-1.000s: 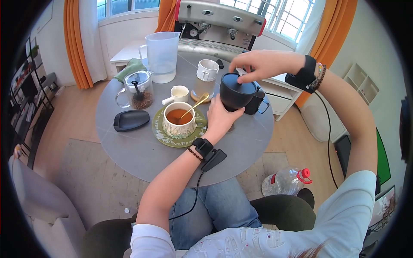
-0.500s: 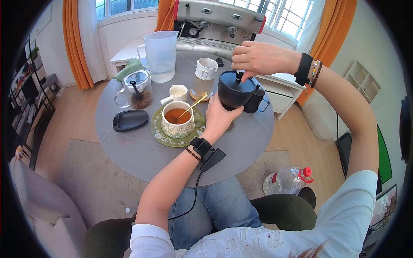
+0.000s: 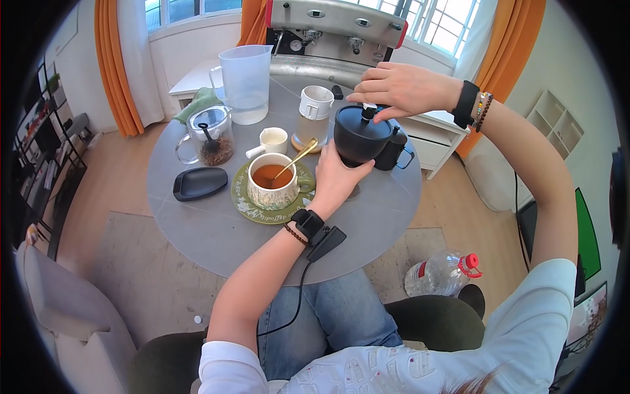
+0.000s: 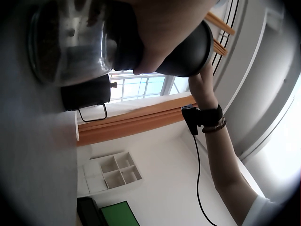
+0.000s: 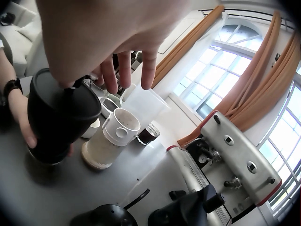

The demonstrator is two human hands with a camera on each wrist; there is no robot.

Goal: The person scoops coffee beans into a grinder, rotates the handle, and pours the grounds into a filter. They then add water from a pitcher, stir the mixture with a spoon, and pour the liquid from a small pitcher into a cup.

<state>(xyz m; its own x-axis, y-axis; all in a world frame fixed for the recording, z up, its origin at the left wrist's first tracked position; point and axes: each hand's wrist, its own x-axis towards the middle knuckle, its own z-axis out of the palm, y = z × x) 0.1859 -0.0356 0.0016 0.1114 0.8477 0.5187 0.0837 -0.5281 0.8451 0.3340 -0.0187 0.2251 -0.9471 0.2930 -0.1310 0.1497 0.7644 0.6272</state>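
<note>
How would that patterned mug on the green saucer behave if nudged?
The patterned mug might spill if jolted, since amber liquid fills much of it. Being squat, it seems unlikely to tip. The gold spoon leaning out could shift.

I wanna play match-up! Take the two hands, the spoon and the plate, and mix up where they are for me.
1. Left hand
2. Right hand
3. Spoon
4. Plate

A. Gold, dipped in the brown drink
B. At the top of the black grinder
C. Green, under the big cup
D. Gripping the grinder below its wide top

Pairs: 1-D, 2-B, 3-A, 4-C
</note>
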